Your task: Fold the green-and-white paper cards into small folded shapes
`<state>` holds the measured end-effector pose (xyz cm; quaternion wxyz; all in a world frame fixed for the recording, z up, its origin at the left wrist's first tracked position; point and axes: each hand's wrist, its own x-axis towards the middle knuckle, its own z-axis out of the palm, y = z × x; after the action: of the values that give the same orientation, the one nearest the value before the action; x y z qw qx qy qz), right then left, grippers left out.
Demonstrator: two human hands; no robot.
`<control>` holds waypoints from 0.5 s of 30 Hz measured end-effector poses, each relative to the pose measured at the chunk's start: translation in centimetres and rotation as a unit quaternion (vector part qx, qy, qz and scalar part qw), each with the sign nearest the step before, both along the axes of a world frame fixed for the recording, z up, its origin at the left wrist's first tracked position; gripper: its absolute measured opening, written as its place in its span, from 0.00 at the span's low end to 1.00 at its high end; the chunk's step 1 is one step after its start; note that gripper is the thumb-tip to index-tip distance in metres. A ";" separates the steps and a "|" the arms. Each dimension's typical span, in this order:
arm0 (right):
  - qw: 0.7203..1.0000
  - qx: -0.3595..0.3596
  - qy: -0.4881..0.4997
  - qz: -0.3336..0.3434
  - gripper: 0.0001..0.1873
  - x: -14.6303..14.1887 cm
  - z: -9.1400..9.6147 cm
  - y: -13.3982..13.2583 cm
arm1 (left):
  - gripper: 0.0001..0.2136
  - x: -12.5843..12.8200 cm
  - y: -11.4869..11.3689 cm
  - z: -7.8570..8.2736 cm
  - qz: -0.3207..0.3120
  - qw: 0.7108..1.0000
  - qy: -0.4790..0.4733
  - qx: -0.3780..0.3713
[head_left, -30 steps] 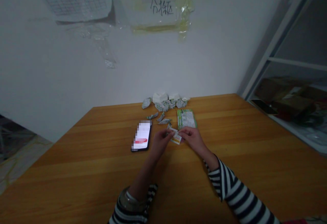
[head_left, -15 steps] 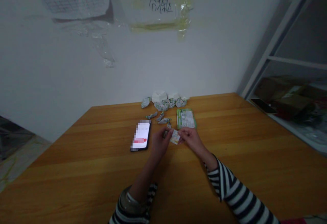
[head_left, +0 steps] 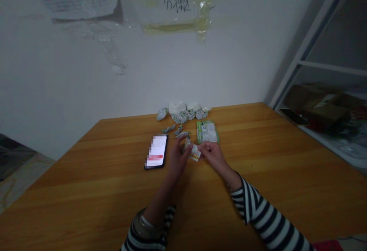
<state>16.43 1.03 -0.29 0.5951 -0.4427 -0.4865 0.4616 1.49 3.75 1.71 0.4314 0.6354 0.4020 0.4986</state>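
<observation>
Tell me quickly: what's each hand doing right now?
Left hand: partly spread; can't tell whether it grips the small packet.
Right hand: closed, pinching the small packet by its right side.

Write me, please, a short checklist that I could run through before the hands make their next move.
1. Right hand has a grip on the small white packet: ok, it pinches the packet's right side.
2. Left hand has a firm grip too: cannot tell; its thumb is at the packet's left side, but the hold is unclear.
3. Packet's opened or sealed state confirmed: cannot tell, too small to read.
4. Phone clear of both hands: ok, it lies to the left of the left hand.
5. Nearest crumpled wrapper well away from the left hand: not ok, it lies right beside it.
</observation>
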 end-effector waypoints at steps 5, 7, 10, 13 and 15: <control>0.999 0.001 -0.025 0.022 0.15 0.5 -0.3 0.2 | 0.14 -0.7 1.1 -0.2 -0.061 0.992 -0.035 -0.101; 0.998 0.003 -0.052 0.035 0.14 0.7 -0.2 0.1 | 0.13 -1.1 1.3 0.0 -0.071 0.990 -0.013 -0.122; 0.993 0.017 -0.101 0.051 0.13 1.0 0.3 -0.1 | 0.10 -1.6 1.5 0.1 -0.089 0.989 0.047 -0.112; 0.991 0.027 -0.124 0.047 0.14 0.8 0.3 -0.2 | 0.07 -1.6 1.4 0.0 -0.073 0.991 0.076 -0.085; 0.992 0.027 -0.124 0.021 0.16 0.2 -0.1 -0.1 | 0.06 -1.3 1.2 -0.3 -0.032 0.995 0.070 -0.063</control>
<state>16.62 0.95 -0.42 0.5318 -0.4704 -0.5781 0.4022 0.19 4.96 1.40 0.4572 0.6530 0.4411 0.4123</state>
